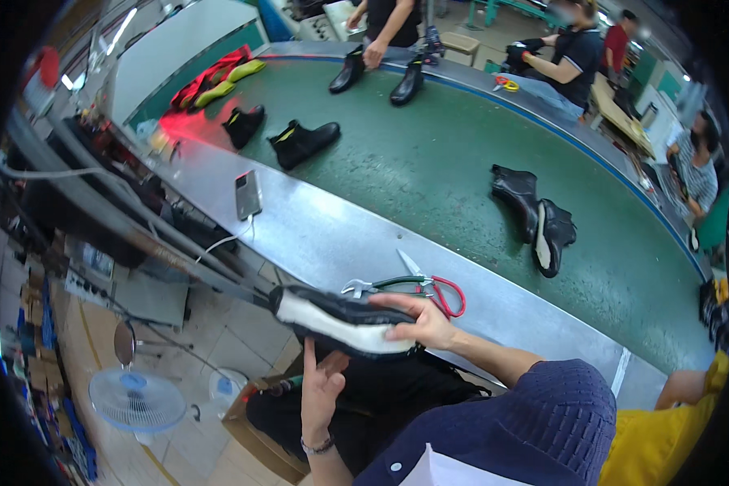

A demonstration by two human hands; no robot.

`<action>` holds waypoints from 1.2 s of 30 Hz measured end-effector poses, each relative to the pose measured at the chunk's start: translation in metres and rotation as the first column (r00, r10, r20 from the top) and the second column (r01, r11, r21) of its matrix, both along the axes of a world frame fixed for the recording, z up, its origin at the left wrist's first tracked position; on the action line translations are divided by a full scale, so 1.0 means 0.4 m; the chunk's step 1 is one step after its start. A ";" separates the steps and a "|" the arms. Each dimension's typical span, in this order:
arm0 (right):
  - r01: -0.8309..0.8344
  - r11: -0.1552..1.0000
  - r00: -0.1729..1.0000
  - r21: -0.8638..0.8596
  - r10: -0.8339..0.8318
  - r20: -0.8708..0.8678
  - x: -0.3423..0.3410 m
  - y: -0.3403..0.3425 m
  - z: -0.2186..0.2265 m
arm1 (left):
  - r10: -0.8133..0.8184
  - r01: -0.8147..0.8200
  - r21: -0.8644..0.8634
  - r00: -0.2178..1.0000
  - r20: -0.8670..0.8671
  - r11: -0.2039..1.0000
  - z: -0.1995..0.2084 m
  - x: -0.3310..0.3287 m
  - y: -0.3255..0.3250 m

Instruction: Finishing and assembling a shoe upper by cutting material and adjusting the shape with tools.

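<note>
A black boot [344, 314] is tipped so that its pale, unfinished sole faces up, above my lap at the metal table edge. My right hand [419, 322] grips one end, thumb pressed on the sole and fingers round the far side. Just under the boot is my left hand [324, 387], its index finger stretched up to the lower edge and its other fingers partly bent. Beyond the boot, red-handled scissors [445, 296] and green-handled pliers [373, 285] lie on the metal ledge.
Pairs of black boots [304, 144] stand or lie on the green conveyor belt [413, 174]. A phone [249, 194] with a cable rests on the metal ledge. A fan [136, 401] and a cardboard box [255, 441] are at left. Co-workers sit across the belt; one touches a boot [348, 71].
</note>
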State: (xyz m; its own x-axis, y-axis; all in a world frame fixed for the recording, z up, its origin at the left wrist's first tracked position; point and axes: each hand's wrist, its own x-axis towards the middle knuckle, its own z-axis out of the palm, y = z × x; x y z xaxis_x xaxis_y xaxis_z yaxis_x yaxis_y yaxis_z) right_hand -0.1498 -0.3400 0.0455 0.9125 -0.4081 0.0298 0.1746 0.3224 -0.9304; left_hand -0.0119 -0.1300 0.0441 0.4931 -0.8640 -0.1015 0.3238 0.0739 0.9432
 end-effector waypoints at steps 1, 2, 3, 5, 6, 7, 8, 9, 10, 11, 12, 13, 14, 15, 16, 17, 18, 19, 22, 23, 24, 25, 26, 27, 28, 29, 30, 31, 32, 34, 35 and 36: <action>0.106 0.993 0.993 -0.051 -0.108 -0.048 -0.009 -0.024 0.006 | -0.023 0.023 -0.006 1.000 0.000 1.000 0.011 -0.001 0.000; 0.207 0.973 0.972 -0.107 -0.217 -0.092 -0.013 -0.051 0.014 | -0.055 0.055 0.021 0.998 -0.005 0.998 0.018 -0.002 0.001; 0.350 0.930 0.929 -0.113 -0.361 -0.087 -0.010 -0.073 0.023 | -0.086 0.086 0.050 0.996 -0.011 0.995 0.018 -0.006 0.008; 0.582 0.766 0.785 -0.275 -0.617 -0.058 -0.006 -0.140 0.029 | -0.069 0.071 0.116 0.997 -0.021 0.991 -0.026 -0.019 0.045; 0.653 0.630 0.690 -0.421 -0.723 -0.013 -0.006 -0.184 0.024 | -0.034 0.039 0.185 0.999 -0.026 0.982 -0.057 -0.024 0.070; 0.679 0.564 0.628 -0.470 -0.778 -0.026 -0.009 -0.232 0.014 | -0.028 0.039 0.218 0.998 -0.053 0.975 -0.088 -0.027 0.097; 0.711 0.451 0.515 -0.539 -0.856 -0.037 -0.058 -0.293 0.022 | -0.077 0.096 0.216 0.992 -0.098 0.972 -0.125 -0.031 0.093; 0.677 0.408 0.445 -0.612 -0.890 -0.102 -0.074 -0.329 0.027 | -0.052 0.081 0.245 0.991 -0.122 0.966 -0.156 -0.040 0.118; 0.630 0.377 0.373 -0.679 -0.914 -0.161 -0.083 -0.360 0.025 | -0.018 0.058 0.276 0.989 -0.144 0.959 -0.184 -0.047 0.149; 0.576 0.220 0.355 -0.787 -0.935 -0.001 -0.105 -0.426 -0.057 | -0.050 0.088 0.265 0.988 -0.147 0.960 -0.224 -0.044 0.181; 0.472 0.233 0.313 -0.851 -0.946 -0.085 -0.088 -0.438 -0.095 | -0.092 0.141 0.235 0.974 -0.207 0.962 -0.269 -0.032 0.225; 0.338 0.088 0.405 -0.937 -0.912 0.061 -0.077 -0.446 -0.129 | -0.142 0.200 0.201 0.953 -0.268 0.959 -0.292 -0.022 0.240; 0.207 -0.079 0.508 -0.975 -0.843 0.176 -0.067 -0.442 -0.151 | -0.163 0.221 0.199 0.948 -0.273 0.955 -0.293 -0.020 0.230; 0.301 0.064 0.572 -0.952 -0.810 0.126 -0.023 -0.400 -0.152 | -0.118 0.191 0.273 0.958 -0.263 0.943 -0.289 -0.022 0.225; 0.381 0.209 0.633 -0.901 -0.769 0.089 0.031 -0.333 -0.135 | -0.078 0.163 0.345 0.966 -0.248 0.924 -0.281 -0.022 0.216; 0.416 0.339 0.680 -0.844 -0.732 0.041 0.071 -0.252 -0.116 | -0.014 0.087 0.321 0.975 -0.222 0.943 -0.270 -0.024 0.202; 0.393 0.304 0.726 -0.868 -0.681 0.090 0.090 -0.197 -0.136 | -0.058 0.129 0.317 0.973 -0.224 0.940 -0.268 -0.021 0.166; 0.355 0.444 0.840 -0.823 -0.538 0.072 0.121 -0.128 -0.153 | 0.109 -0.022 0.310 0.958 -0.266 0.951 -0.276 -0.017 0.143; 0.116 0.668 0.990 -0.735 -0.139 0.030 0.193 0.127 -0.179 | 0.310 -0.219 0.314 0.909 -0.278 0.924 -0.366 0.013 0.116; -0.054 0.626 0.998 -0.778 0.014 -0.058 0.206 0.204 -0.193 | 0.399 -0.332 0.229 0.832 -0.386 0.915 -0.491 0.044 0.149; -0.124 0.647 0.991 -0.752 0.124 -0.057 0.212 0.276 -0.239 | 0.453 -0.441 0.151 0.738 -0.500 0.885 -0.562 0.061 0.167; -0.243 0.554 0.970 -0.796 0.151 -0.191 0.185 0.302 -0.271 | 0.580 -0.531 0.237 0.708 -0.402 0.813 -0.459 -0.017 0.080; -0.213 0.579 0.974 -0.787 0.185 -0.128 0.175 0.347 -0.342 | 0.624 -0.449 0.433 0.582 -0.522 0.781 -0.398 -0.001 0.059; -0.289 0.539 0.956 -0.791 0.214 -0.203 0.169 0.368 -0.339 | 0.640 -0.465 0.439 0.571 -0.514 0.769 -0.442 0.007 0.099; -0.359 0.501 0.933 -0.787 0.224 -0.283 0.159 0.384 -0.339 | 0.564 -0.425 0.375 0.560 -0.607 0.824 -0.472 0.012 0.097; -0.361 0.510 0.932 -0.781 0.225 -0.284 0.163 0.389 -0.348 | 0.478 -0.382 0.303 0.544 -0.690 0.873 -0.510 0.029 0.112; -0.298 0.519 0.953 -0.801 0.213 -0.216 0.171 0.382 -0.367 | 0.379 -0.335 0.225 0.523 -0.763 0.915 -0.543 0.046 0.108; -0.239 0.529 0.967 -0.815 0.210 -0.147 0.180 0.384 -0.382 | 0.284 -0.299 0.146 0.491 -0.824 0.943 -0.577 0.041 0.119; -0.317 0.509 0.941 -0.800 0.272 -0.200 0.189 0.385 -0.382 | 0.194 -0.283 0.067 0.452 -0.871 0.957 -0.593 0.086 0.091; -0.320 0.513 0.941 -0.796 0.268 -0.205 0.192 0.386 -0.379 | -0.001 -0.252 -0.101 0.368 -0.930 0.962 -0.653 0.101 0.096; -0.291 0.503 0.951 -0.814 0.243 -0.190 0.194 0.388 -0.378 | -0.098 -0.250 -0.186 0.326 -0.940 0.950 -0.673 0.105 0.121; -0.311 0.496 0.944 -0.811 0.264 -0.200 0.196 0.385 -0.379 | -0.198 -0.253 -0.272 0.285 -0.938 0.928 -0.703 0.124 0.140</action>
